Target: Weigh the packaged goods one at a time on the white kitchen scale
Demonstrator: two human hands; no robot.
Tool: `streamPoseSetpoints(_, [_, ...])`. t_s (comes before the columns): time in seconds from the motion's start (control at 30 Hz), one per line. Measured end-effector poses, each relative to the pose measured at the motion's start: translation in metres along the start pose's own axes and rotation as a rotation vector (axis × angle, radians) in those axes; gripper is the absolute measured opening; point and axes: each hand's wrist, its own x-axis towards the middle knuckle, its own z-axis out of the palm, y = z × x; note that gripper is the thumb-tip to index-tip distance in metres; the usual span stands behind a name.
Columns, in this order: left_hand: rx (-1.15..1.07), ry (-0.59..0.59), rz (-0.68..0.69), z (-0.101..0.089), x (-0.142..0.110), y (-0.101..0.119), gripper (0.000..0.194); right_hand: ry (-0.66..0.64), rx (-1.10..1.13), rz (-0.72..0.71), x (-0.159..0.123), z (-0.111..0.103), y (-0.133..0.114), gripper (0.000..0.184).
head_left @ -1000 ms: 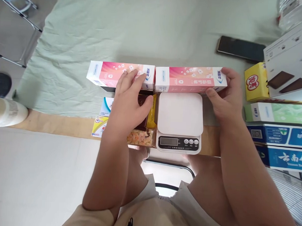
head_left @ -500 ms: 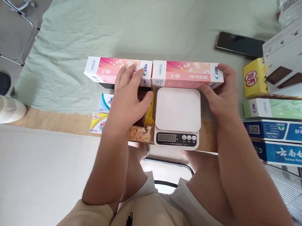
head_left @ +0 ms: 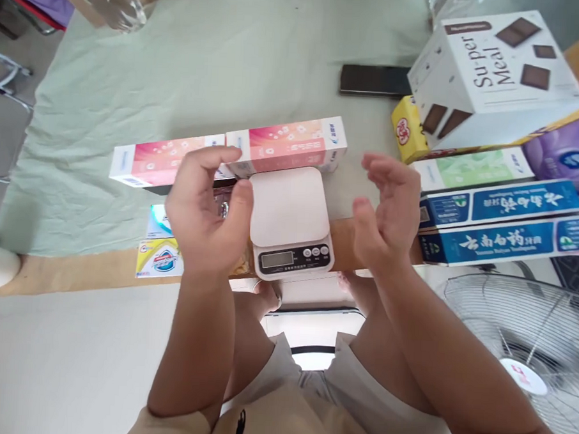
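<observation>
Two long pink toothpaste boxes lie end to end on the green cloth: the left pink box (head_left: 152, 163) and the right pink box (head_left: 297, 144). A white kitchen scale (head_left: 292, 220) stands just in front of them, its platform bare. My left hand (head_left: 206, 210) hovers left of the scale with fingers curled apart and nothing in it. My right hand (head_left: 388, 212) hovers right of the scale, fingers spread, touching nothing. Snack packets lie under my left hand, mostly hidden.
At the right lie a white Super Meal box (head_left: 492, 72), a yellow box (head_left: 408, 136), a green toothpaste box (head_left: 471, 168) and two blue ones (head_left: 505, 220). A black phone (head_left: 372, 80) lies behind. Small packets (head_left: 159, 259) sit at the table's front edge. A fan (head_left: 519, 342) stands low right.
Both hands have let go of the pink boxes and drawn back toward me, now open in the air. The camera view has swung to the right.
</observation>
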Motion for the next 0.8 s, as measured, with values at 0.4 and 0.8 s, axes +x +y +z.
streamPoseSetpoints(0.4, [0.038, -0.631, 0.057, 0.137, -0.025, 0.072, 0.022, 0.142, -0.120, 0.163, -0.014, -0.110, 0.007, 0.023])
streamPoseSetpoints(0.8, [0.334, -0.825, 0.405, 0.210, -0.060, 0.088, 0.061, 0.368, -0.042, 0.337, 0.003, -0.169, 0.039, 0.020])
